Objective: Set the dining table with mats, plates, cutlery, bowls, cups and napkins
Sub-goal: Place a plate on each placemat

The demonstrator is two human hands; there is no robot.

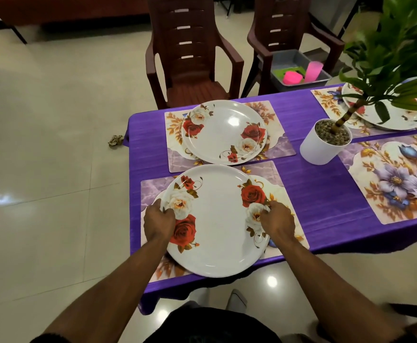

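Observation:
A white plate with red and white roses [217, 226] lies on the nearest floral mat [274, 174] at the table's front left corner. My left hand [158, 219] grips its left rim and my right hand [276, 219] grips its right rim. Behind it a second rose plate [223, 131] lies on another mat [276, 125]. A bare mat with purple flowers [398, 181] lies at the right. At the far right a third plate [395, 115] lies on a mat [326, 97], partly hidden by leaves.
A potted plant in a white pot [318, 147] stands mid-table on the purple cloth [313, 194]. Two brown plastic chairs [190, 58] stand behind the table. The right chair holds a grey tray [326, 78] with a pink cup [313, 71] and a pink bowl [293, 78]. A crumpled scrap [115, 140] lies on the floor.

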